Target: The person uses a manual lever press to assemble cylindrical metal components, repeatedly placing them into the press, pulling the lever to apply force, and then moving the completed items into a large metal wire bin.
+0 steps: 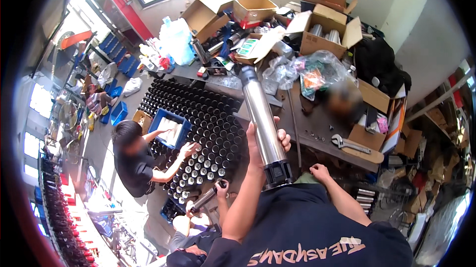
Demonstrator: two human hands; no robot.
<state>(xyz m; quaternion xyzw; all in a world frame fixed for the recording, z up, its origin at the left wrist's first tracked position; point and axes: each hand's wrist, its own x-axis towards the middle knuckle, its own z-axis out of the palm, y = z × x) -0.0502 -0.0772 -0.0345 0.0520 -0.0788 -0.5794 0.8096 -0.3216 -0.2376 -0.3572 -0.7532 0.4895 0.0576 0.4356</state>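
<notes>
Fingers (284, 139): left hand (262, 143) clamped round the long silver metal cylinder with a black end cap (262, 118).
Cylinder: upright, tilted, above the dark table (317, 128).
Right hand (320, 171): beside the cylinder's cap; grip unclear.

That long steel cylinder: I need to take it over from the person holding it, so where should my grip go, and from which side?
Grip the bare steel cylinder above the left hand, coming from the side. The shaft is smooth, round and roughly upright, and the black end piece is ridged and rests against the body.
</notes>
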